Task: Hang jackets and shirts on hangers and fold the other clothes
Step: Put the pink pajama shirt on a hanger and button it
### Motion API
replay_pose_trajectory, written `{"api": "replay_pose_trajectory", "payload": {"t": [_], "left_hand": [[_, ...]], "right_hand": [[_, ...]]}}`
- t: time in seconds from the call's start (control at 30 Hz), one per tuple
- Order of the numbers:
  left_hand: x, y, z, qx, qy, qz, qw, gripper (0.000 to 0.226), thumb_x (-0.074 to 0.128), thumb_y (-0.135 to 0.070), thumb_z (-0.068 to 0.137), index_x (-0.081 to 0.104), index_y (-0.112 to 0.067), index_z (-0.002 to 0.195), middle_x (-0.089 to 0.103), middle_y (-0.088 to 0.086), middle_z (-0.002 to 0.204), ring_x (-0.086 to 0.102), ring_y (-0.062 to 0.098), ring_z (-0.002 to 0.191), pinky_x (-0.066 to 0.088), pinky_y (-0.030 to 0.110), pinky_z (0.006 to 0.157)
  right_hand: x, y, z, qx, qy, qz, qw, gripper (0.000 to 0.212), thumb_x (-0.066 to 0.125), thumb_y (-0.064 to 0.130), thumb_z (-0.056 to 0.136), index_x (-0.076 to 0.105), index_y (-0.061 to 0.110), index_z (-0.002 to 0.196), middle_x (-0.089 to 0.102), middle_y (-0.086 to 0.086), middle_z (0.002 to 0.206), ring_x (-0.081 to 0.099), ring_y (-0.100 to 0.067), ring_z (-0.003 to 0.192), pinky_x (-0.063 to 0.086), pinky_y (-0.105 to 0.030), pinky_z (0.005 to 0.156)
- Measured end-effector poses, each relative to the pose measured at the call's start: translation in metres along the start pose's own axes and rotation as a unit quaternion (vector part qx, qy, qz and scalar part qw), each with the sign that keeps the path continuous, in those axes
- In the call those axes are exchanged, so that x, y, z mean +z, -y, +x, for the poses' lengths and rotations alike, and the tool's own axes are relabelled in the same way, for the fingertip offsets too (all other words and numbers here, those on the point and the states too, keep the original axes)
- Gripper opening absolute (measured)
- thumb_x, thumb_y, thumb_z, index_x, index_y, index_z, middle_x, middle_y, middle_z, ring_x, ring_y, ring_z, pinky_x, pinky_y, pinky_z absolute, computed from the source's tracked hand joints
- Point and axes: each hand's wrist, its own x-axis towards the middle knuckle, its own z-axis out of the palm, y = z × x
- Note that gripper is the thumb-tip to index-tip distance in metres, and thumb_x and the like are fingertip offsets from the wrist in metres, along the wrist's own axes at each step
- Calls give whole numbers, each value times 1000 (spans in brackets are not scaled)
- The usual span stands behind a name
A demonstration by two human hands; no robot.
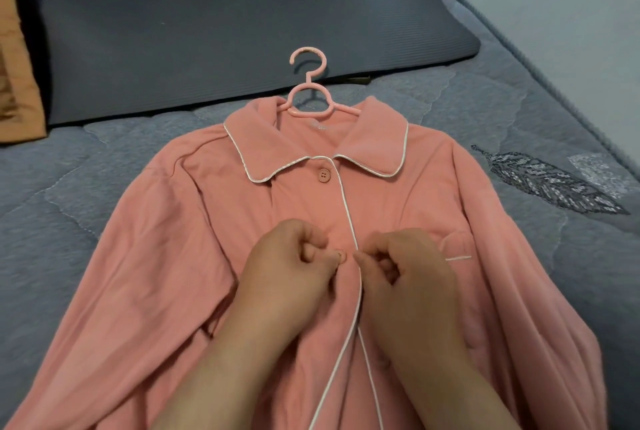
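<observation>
Shirt (pixel 277 256) on hanger (pixel 310 97), flat on bed (pixel 519 100); second button (pixel 341 255) in hand.
My left hand (pixel 291 270) pinches the button, right hand (pixel 405 273) pinches the placket edge. Fabric judged soft, light, limp; lift by the hook.

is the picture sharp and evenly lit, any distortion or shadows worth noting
Head view: soft, even light, no glare; the pink shirt and hanger read clearly, though fine detail is slightly soft. Wide-angle bending shows in the curved bed edge at right. The left hand and right hand cast only faint shadows, and the second button between them is partly hidden.
</observation>
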Motion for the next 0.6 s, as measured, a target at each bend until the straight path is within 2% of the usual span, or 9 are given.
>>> {"api": "replay_pose_trajectory", "payload": {"t": [0.03,0.07,0.1,0.17,0.27,0.37,0.43,0.5,0.6], "left_hand": [[-2,8,-18,68,-42,46,996,10,73,-16,79,65,-23,76,61,-7,63,53,-1,54,42,15,58],[-5,17,-41,134,-62,99,984,6,70,-21,78,67,-26,79,60,-10,70,55,-1,64,42,11,64],[-6,25,-65,178,-57,143,972,5,67,-25,78,69,-28,82,59,-14,76,55,-1,72,41,11,70],[-6,41,-111,220,-33,191,956,16,60,-28,79,73,-25,88,59,-13,84,54,6,78,41,16,74],[0,48,-143,200,-9,196,960,20,57,-33,80,74,-24,87,56,-12,83,54,7,72,44,22,64],[3,30,-138,123,13,233,965,29,53,-49,79,71,-32,93,61,-17,81,60,5,70,50,24,56],[4,15,-126,88,9,275,957,33,48,-54,77,69,-35,94,63,-17,78,62,7,71,52,23,55],[8,4,-114,71,18,318,945,30,46,-51,77,64,-33,91,61,-12,79,61,12,78,51,29,61],[11,-2,-104,66,23,348,935,24,43,-37,74,60,-27,87,59,-8,84,60,19,83,48,34,65]], "right_hand": [[-10,2,-12,-29,-3,-9,1000,9,69,13,78,66,20,73,56,8,78,49,-7,74,40,-16,72],[-21,3,-29,-47,4,-34,998,8,64,18,80,69,16,75,60,4,80,53,-15,75,42,-25,74],[-32,3,-49,-58,18,-63,996,16,60,22,82,72,14,77,62,0,81,55,-21,74,44,-30,74],[-49,2,-86,-52,64,-97,992,26,54,25,83,77,13,88,66,-2,84,59,-26,70,44,-31,72],[-62,5,-112,-24,124,-113,986,33,51,24,80,77,14,97,66,-2,82,62,-26,66,43,-27,69],[-65,15,-99,20,185,-127,974,40,48,26,78,70,20,111,63,4,84,64,-18,64,44,-25,58],[-63,21,-85,21,222,-135,965,42,47,26,76,66,25,113,61,8,87,64,-14,63,46,-26,51],[-61,22,-73,30,244,-137,960,33,50,27,76,66,29,104,58,8,85,63,-16,63,47,-29,48],[-57,18,-60,58,270,-109,955,9,52,28,78,59,26,84,55,9,83,59,-18,73,50,-38,62]]}}
